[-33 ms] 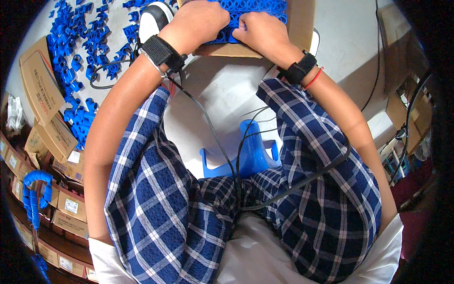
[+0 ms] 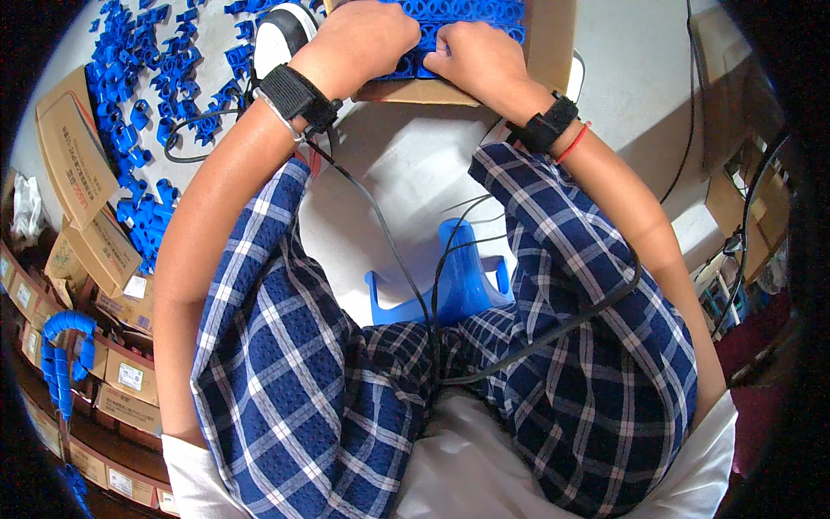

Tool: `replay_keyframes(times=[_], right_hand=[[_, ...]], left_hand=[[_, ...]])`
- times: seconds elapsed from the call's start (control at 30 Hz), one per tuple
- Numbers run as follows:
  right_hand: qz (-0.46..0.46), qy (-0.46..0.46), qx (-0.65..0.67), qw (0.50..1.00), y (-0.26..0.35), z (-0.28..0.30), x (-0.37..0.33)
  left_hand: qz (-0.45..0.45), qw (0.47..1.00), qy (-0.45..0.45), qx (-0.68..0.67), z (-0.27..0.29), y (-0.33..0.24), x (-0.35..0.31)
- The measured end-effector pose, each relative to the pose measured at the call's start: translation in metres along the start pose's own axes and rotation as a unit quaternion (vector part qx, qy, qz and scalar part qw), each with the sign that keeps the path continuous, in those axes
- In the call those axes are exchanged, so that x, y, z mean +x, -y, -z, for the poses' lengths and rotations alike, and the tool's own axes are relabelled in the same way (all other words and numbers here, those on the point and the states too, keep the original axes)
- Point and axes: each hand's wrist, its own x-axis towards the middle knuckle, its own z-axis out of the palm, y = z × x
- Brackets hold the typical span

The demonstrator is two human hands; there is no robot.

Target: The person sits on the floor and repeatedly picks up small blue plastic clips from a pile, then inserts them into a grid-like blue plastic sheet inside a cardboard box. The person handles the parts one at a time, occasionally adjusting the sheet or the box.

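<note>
A cardboard box (image 2: 432,92) at the top centre holds rows of small blue plastic pipe clips (image 2: 462,10), lined up side by side. Over the box's left part, my left hand (image 2: 367,41) is closed, knuckles up. Across a narrow gap, my right hand (image 2: 482,62) is closed too, with its thumb toward the left hand. Blue clips show beside and between both hands. The fingertips are hidden under the hands, so whatever they grip cannot be made out. Each wrist wears a black strap.
Loose blue clips (image 2: 130,112) lie scattered on the floor at left, beside cardboard flaps (image 2: 78,156). A blue plastic stool (image 2: 458,277) shows between my legs. Stacked cartons (image 2: 130,376) stand at lower left. Black cables (image 2: 380,216) run from my wrists across my lap.
</note>
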Motion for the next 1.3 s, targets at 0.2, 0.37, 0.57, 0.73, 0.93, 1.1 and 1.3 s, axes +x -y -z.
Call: replay_keyframes(times=[0.2,0.37,0.57,0.73,0.93,1.1,1.3], right_hand=[[0.013,0.001,0.003,1.000,0.0040,0.0007,0.0005],[-0.002,0.013,0.013,1.000,0.0038,0.0035,0.0006],[0.003,0.018,0.016,1.000,0.0025,0.0027,0.0017],[0.011,0.029,0.003,1.000,0.0038,0.0000,0.0019],[0.014,0.052,0.005,0.999,0.0027,0.0009,-0.0024],[-0.001,0.057,0.001,0.998,0.0044,-0.0013,0.0017],[-0.009,0.076,0.011,0.997,0.0045,0.0002,0.0033]], left_hand=[[-0.001,1.000,-0.003,0.008,0.0006,-0.0008,-0.0010],[0.000,1.000,0.002,0.009,0.0004,-0.0010,0.0005],[0.000,1.000,-0.013,0.012,0.0004,-0.0018,-0.0008],[0.006,1.000,-0.001,-0.002,0.0013,-0.0029,-0.0008],[0.005,1.000,-0.012,-0.005,0.0033,-0.0043,-0.0018],[0.002,1.000,-0.010,-0.004,0.0045,-0.0053,-0.0015],[-0.001,1.000,-0.019,-0.004,0.0044,-0.0057,-0.0025]])
